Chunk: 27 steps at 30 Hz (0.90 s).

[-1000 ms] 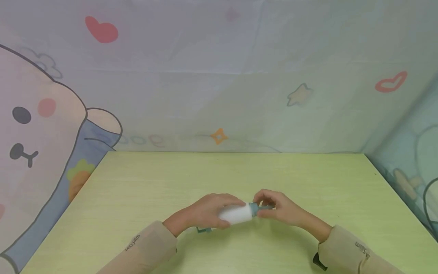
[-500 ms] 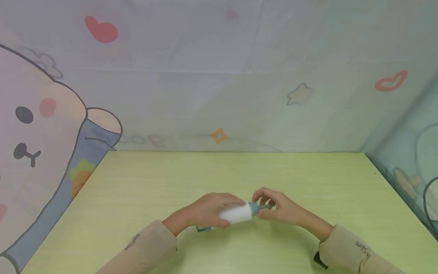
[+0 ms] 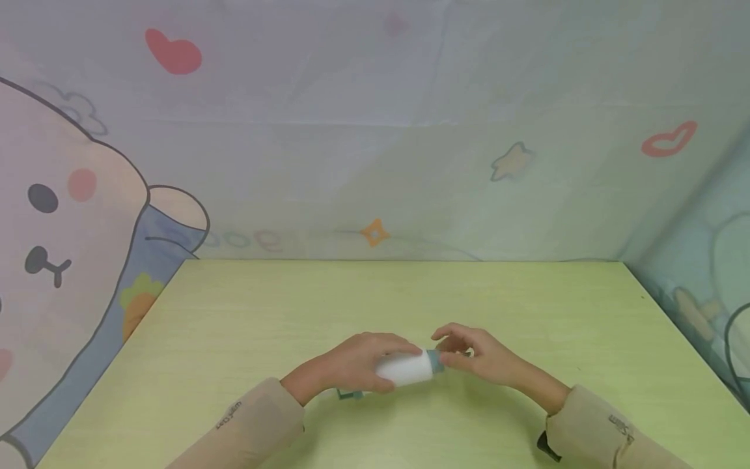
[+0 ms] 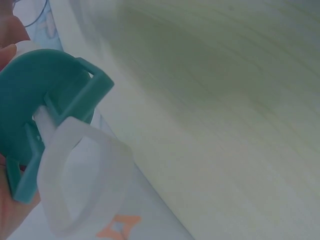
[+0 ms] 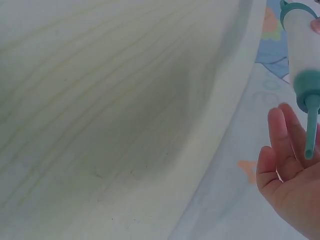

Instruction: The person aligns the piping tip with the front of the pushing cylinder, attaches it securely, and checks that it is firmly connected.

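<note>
My left hand [image 3: 366, 358] grips a large plastic syringe [image 3: 407, 369] by its white barrel, which lies sideways over the table. Thumb and fingers wrap the barrel from either side. In the left wrist view the teal end flange [image 4: 25, 95] with hooked lugs and the white ring handle [image 4: 112, 167] of the plunger stick out behind. My right hand [image 3: 480, 355] is at the other end, loosely curved about the teal nozzle [image 5: 311, 125]. Its index finger is raised off the teal cap [image 3: 436, 361], while its thumb overlaps the cap's edge. Part of the nozzle is hidden behind that thumb.
A pale yellow-green table [image 3: 293, 299] lies beneath both hands. Behind it hangs a printed cloth [image 3: 328, 163] with hearts and a bear. At the far right a dark cable [image 3: 728, 345] hangs beside the table's edge.
My right index finger has come up off the cap, and the thumb has moved over the nozzle's base, hiding more of it. The left hand and the barrel have hardly moved.
</note>
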{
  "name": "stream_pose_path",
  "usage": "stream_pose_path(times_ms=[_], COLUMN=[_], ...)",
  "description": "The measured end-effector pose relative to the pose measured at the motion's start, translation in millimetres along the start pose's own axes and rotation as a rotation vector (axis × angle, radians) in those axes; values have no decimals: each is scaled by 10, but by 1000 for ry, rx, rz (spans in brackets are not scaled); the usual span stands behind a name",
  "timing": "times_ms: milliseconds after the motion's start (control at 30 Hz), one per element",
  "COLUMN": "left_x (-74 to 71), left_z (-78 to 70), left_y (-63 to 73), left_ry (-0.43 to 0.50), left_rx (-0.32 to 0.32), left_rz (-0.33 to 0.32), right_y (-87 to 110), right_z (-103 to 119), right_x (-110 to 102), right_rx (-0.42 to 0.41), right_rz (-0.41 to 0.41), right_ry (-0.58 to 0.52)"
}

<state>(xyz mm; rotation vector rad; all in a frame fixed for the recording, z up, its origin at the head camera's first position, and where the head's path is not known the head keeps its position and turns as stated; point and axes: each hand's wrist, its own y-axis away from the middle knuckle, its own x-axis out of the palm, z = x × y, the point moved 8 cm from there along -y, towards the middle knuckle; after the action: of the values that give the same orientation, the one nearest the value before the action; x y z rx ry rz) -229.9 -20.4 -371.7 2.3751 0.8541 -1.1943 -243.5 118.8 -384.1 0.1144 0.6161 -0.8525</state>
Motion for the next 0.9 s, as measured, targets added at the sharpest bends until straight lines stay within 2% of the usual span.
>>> stream_pose_path(times_ms=[133,300,533,733,900], left_x=[0,13,14,5,15], left_z=[2,-7,-16,-4,3], left_y=[3,2,1,7,5], left_ry=[5,20,8,-13,7], left_rx=[-1,-6,-2,-2,-1], left_rz=[-3,7,4,-1,4], right_y=[11,5,-3,11,7], right_z=[37,65,18,40,38], right_x=[9,36,39,15,49], right_rx=[-30,-50,5,-16,-27], right_rz=[-13,-5,30,-2,-3], right_ry=[37,29,-6,44,32])
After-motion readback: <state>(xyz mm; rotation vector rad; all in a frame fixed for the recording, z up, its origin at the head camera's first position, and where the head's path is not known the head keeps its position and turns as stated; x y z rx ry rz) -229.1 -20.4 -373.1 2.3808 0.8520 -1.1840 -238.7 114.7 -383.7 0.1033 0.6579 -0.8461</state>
